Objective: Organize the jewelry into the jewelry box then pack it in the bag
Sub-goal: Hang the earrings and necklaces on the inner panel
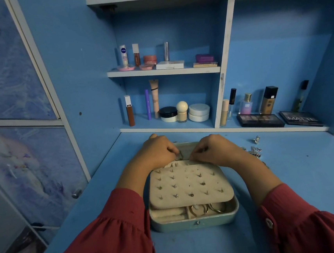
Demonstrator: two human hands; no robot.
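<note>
A pale green jewelry box [195, 223] lies open on the blue desk in front of me. A beige earring panel [190, 185] with several studs pushed through it covers most of the box. Gold hoops [208, 208] lie in the near compartment. My left hand [158, 149] and my right hand [213, 147] are curled over the far end of the box, and both pinch a thin piece of jewelry [180, 156] between them; what it is I cannot tell. Loose silver jewelry [255, 150] lies on the desk to the right. No bag is in view.
Cosmetics fill the blue shelves behind the box: tubes, jars, a perfume bottle [245, 104] and two dark palettes [260, 120]. A small silver piece [256, 139] lies near the shelf edge. A cupboard door stands at the left.
</note>
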